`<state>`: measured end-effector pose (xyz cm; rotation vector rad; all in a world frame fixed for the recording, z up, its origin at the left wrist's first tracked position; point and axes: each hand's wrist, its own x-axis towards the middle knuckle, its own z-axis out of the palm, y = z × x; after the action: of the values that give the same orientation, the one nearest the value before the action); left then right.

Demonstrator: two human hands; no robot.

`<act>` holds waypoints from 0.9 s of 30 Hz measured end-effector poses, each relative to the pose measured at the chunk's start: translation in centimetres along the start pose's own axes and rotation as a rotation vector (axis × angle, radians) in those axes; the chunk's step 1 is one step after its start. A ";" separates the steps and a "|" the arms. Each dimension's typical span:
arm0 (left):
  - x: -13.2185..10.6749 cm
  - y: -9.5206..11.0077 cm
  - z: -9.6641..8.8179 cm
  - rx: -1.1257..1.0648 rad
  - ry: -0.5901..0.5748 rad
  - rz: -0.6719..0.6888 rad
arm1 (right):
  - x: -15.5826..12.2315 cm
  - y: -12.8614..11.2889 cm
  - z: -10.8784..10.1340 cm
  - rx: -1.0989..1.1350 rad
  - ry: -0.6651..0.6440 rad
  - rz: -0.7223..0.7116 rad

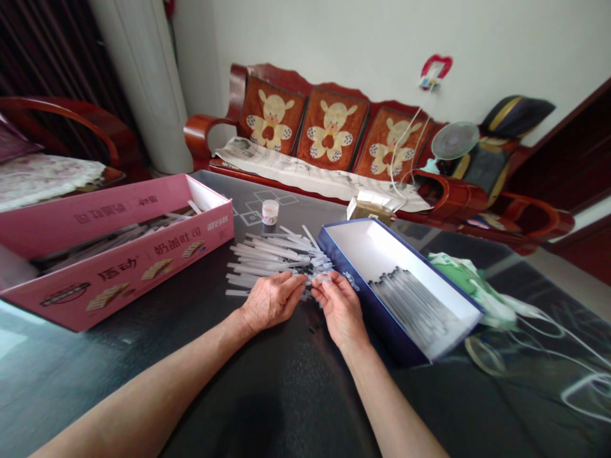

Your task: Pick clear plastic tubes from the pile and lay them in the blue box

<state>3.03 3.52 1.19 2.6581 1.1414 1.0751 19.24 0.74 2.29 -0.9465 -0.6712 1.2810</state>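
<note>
My right hand (340, 308) pinches a small clear plastic piece (323, 278) while my open left hand (272, 300) rests against the loose pile of plastic sticks (274, 257) at eleven o'clock, where a careless brush could scatter them toward the blue box (344, 270) at one o'clock.

L hand (272, 301) back up, fingers (291, 286) extended, R hand (340, 310) fingers curled in, bare forearms (143, 397) angled inward
</note>
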 end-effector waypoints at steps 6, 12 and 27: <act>0.0 0.0 0.0 -0.060 -0.041 -0.018 | -0.2 0.8 0.1 -0.182 -0.077 -0.041; 0.2 0.1 -0.1 -0.161 0.030 0.014 | 0.2 -0.5 -0.9 -0.440 -0.171 -0.154; 0.1 0.8 -0.3 0.031 0.048 0.072 | -0.3 -1.6 -0.5 -0.521 -0.085 -0.126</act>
<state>3.38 2.96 1.72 2.7311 1.0874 1.1476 20.40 0.30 3.46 -1.2507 -1.1478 1.0554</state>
